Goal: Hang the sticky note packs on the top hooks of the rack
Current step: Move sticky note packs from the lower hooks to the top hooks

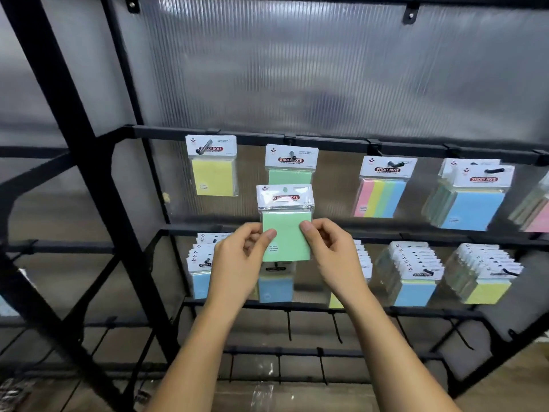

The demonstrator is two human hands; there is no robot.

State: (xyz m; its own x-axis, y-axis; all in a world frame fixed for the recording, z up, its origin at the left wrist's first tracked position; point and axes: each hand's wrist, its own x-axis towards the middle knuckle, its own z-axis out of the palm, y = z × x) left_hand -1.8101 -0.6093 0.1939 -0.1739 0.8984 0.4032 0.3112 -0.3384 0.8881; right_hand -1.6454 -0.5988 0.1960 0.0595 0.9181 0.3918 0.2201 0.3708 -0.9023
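"STICKY NOTE" on held green pack point(287, 230) & hung packs' point(213, 165) headers.

A ribbed, translucent panel point(312, 69) fills the background, cloudy grey-white with soft glare near its top and dim, blurred shapes behind it. Two small black brackets point(411, 14) hold it near its upper edge. A thick black post point(53, 93) slants down the left side, with a thinner upright point(124, 84) just beside it; more black bars point(44, 248) cross behind them at the left, and grey panelling shows between. At the bottom a brownish floor point(505, 391) shows, with a crumpled piece of clear plastic point(264, 394) lying on it. The light is even and cool, with no hard shadows.
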